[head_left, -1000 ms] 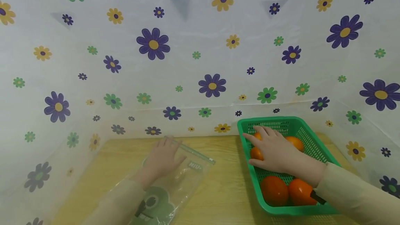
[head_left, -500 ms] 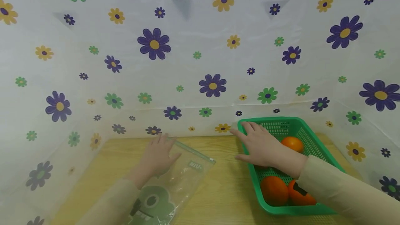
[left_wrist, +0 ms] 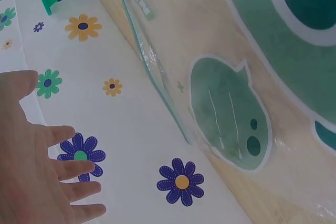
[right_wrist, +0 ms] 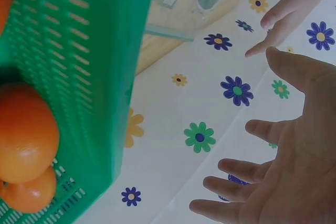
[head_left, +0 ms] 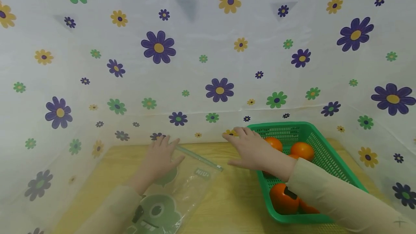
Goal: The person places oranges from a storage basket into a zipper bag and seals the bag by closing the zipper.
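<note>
The clear zip bag [head_left: 178, 190] is lying on the counter [head_left: 238, 194], its long axis slanting, zip end pointing away and rightward. Fingers spread, both holding nothing, the left hand [head_left: 158, 160] is hovering near it, the right hand [head_left: 253, 151] above the left rim of the lengthwise-pointing green basket [head_left: 328, 158].

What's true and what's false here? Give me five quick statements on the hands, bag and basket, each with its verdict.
1. Orange fruits lie inside the green basket. True.
2. The right hand's grip holds one of the orange fruits. False: it holds nothing.
3. The zip-top bag lies on the wooden table. True.
4. In the head view, the green basket stands left of the zip-top bag. False: it stands to the right.
5. The left hand's grip holds nothing. True.
</note>
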### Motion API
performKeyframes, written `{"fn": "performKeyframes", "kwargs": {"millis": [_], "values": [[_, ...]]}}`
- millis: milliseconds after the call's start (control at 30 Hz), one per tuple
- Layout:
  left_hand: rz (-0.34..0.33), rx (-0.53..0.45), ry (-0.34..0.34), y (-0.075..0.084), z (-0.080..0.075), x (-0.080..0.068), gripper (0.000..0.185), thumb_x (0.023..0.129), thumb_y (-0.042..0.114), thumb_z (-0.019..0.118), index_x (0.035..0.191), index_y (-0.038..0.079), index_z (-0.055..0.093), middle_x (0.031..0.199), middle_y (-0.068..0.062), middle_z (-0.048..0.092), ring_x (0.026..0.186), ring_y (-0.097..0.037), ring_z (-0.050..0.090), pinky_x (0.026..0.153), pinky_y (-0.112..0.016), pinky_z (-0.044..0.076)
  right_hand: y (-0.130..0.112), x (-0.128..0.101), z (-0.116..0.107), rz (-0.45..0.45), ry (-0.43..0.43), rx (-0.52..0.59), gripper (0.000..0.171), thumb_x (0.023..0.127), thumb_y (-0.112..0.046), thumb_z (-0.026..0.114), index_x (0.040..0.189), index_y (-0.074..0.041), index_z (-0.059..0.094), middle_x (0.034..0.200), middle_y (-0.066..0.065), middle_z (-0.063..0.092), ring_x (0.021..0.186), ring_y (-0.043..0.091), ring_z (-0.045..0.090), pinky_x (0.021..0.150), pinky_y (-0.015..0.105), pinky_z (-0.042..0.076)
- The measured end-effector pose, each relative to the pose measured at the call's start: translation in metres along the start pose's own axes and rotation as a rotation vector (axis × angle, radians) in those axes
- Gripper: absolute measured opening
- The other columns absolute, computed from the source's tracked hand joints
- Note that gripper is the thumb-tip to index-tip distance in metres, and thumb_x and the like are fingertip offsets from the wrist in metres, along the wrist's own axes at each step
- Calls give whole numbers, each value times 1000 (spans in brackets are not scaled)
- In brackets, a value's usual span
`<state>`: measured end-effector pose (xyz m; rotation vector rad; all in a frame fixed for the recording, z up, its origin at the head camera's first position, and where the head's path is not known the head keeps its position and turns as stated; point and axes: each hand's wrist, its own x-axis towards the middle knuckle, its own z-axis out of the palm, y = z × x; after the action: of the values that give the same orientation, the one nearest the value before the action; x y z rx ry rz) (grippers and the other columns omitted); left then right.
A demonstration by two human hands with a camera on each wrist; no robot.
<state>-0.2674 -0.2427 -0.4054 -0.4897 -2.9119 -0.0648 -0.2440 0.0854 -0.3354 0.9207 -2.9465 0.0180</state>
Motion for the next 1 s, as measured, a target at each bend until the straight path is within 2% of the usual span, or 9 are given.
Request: {"fn": "performKeyframes", "kwargs": {"millis": [233, 333, 567, 800, 1000], "values": [[-20, 18, -26, 2, -18, -3, 68, 104, 48, 57, 156, 5, 48, 158, -34, 44, 148, -56, 40, 121, -71, 33, -13, 16, -2, -28, -3, 26, 80, 97, -52, 72, 162, -17, 42, 161, 27, 42, 147, 48, 45, 120, 63, 42], [-28, 8, -30, 1, -20, -5, 68, 105, 48, 56, 157, 4, 48, 159, -34, 43, 149, -57, 39, 122, -71, 32, -18, 25, 1, -25, -15, 39, 80, 97, -52, 72, 163, -17, 42, 162, 26, 41, 148, 49, 43, 120, 65, 40], [-34, 6, -17, -5, -15, -2, 69, 105, 50, 56, 157, 5, 47, 159, -35, 43, 148, -57, 40, 121, -72, 33, -25, 45, 4, 28, -66, 32, 83, 96, -54, 71, 164, -21, 38, 165, 24, 39, 149, 47, 43, 116, 66, 44], [-39, 10, -22, -7, -13, 4, 69, 105, 50, 54, 158, 5, 46, 159, -34, 43, 149, -55, 40, 122, -70, 33, -28, 62, 7, 79, -101, 77, 83, 97, -53, 71, 165, -21, 37, 167, 24, 36, 152, 46, 40, 122, 62, 40], [-47, 5, -40, -9, -10, 7, 68, 105, 48, 55, 156, 4, 48, 157, -34, 46, 147, -56, 42, 120, -71, 35, -29, 76, 19, 118, -141, 136, 82, 98, -51, 71, 165, -20, 36, 168, 24, 35, 155, 45, 35, 125, 64, 35]]}}
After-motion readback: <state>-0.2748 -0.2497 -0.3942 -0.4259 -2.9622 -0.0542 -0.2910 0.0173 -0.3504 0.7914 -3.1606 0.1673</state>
